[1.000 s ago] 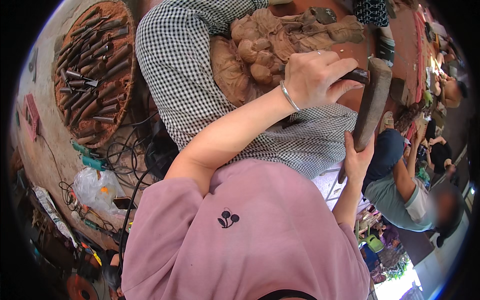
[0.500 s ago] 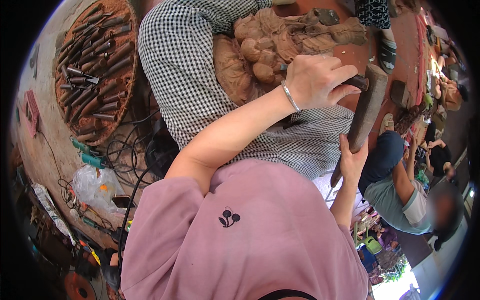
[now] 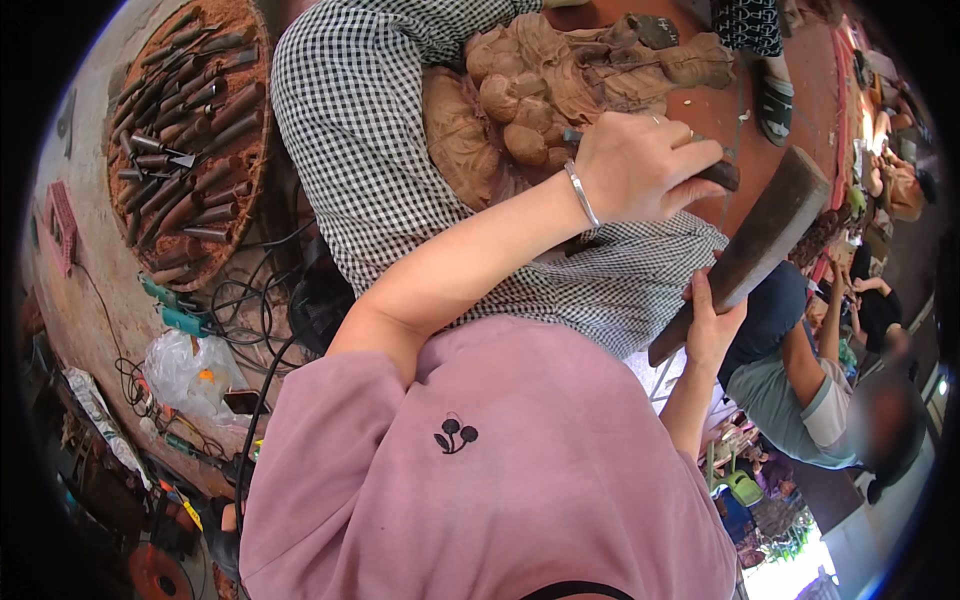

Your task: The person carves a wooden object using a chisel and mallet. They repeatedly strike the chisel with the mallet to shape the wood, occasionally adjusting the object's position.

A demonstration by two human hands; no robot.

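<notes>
My left hand [image 3: 635, 165], with a silver bangle on the wrist, is closed around a chisel [image 3: 722, 174]. Its dark handle end sticks out to the right of the fist, and its metal tip shows left of the fingers, at a brown wood carving [image 3: 515, 95] of rounded forms and folds. Whether the tip touches the wood, I cannot tell. My right hand [image 3: 714, 325] grips a long wooden mallet [image 3: 775, 220] low down. The mallet's thick end tilts up and to the right, apart from the chisel handle.
On the left stands a round basket [image 3: 262, 130] of wood chips and several carving tools [image 3: 190, 130]. Nearby lie black cables [image 3: 240, 300] and a plastic bag [image 3: 190, 370]. At right another person [image 3: 810, 390] sits close by; a sandalled foot [image 3: 775, 105] is beyond the carving.
The mallet has swung right, away from the chisel's handle end, where it was against or very near it. My left hand and the chisel have barely moved.
</notes>
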